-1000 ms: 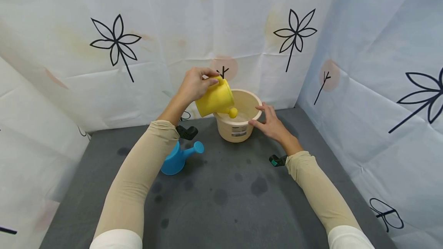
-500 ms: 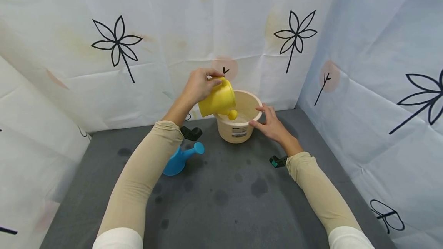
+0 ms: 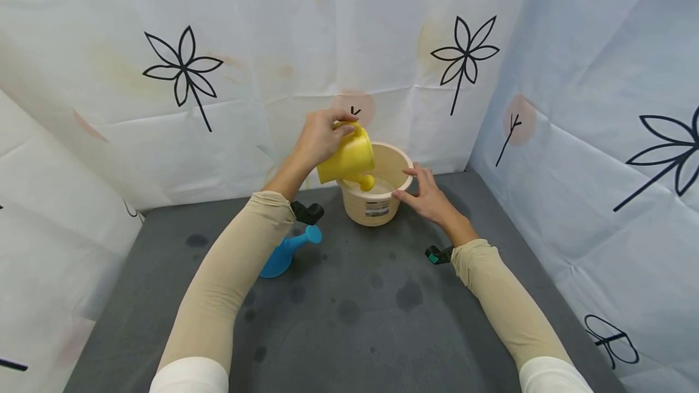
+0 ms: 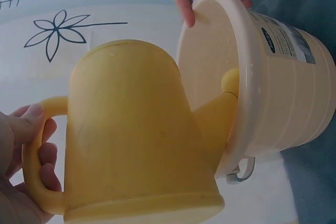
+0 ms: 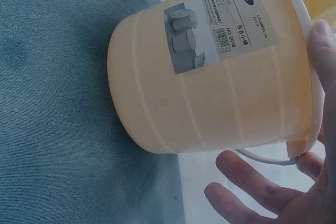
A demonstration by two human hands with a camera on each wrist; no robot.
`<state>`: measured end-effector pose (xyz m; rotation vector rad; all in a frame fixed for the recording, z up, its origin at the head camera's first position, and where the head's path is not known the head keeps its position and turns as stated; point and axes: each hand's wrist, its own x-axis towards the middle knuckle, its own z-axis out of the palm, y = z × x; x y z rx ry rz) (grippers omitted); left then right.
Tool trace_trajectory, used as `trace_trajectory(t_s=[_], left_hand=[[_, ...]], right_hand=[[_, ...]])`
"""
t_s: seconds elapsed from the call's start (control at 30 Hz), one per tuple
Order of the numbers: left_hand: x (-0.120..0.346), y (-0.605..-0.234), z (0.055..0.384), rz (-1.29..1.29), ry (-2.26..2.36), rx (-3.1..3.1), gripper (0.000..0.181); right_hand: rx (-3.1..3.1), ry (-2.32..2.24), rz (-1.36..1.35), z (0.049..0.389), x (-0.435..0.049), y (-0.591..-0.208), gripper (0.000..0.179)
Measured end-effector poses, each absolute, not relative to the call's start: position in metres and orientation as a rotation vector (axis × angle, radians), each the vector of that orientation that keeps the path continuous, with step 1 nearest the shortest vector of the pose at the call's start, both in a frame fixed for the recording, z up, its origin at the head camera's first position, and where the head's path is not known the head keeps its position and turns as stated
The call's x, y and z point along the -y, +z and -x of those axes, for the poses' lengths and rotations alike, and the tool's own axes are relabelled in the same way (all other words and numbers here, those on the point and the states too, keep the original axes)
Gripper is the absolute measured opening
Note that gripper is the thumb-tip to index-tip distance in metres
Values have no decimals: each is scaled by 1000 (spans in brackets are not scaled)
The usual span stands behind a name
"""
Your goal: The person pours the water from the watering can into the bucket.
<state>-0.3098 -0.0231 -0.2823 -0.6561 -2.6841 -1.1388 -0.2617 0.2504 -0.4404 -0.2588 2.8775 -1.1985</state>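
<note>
My left hand (image 3: 323, 137) grips the handle of a yellow watering can (image 3: 349, 156), tilted over a cream bucket (image 3: 363, 206). The can's round spout tip (image 4: 230, 81) reaches inside the bucket's rim in the left wrist view, where fingers curl through the handle (image 4: 32, 163). My right hand (image 3: 430, 200) holds the bucket's rim at its right side, thumb outside and a finger over the edge. Its other fingers (image 5: 257, 182) are spread below the rim in the right wrist view. The bucket stands upright on the dark table and bears a printed label (image 5: 226, 27).
A blue watering can (image 3: 277, 261) stands on the dark grey table (image 3: 382, 320), partly hidden by my left forearm. White cloth walls (image 3: 295, 35) with drawn flowers rise behind the table and at both sides. Dark wet-looking spots (image 3: 408, 293) mark the tabletop.
My left hand and the yellow watering can have shifted slightly to the right, with the can's body closer over the bucket. The right hand and bucket have stayed in place.
</note>
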Motion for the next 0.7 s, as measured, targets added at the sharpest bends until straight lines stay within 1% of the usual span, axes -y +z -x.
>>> trace_trajectory(t_s=[0.27, 0.7], left_hand=[[19, -286, 311, 660, -1137, 2614, 27], [18, -279, 313, 690, -1084, 2502, 26]], right_hand=[[-2883, -1191, 265, 262, -250, -440, 88], [-2883, -1198, 267, 262, -250, -441, 88]])
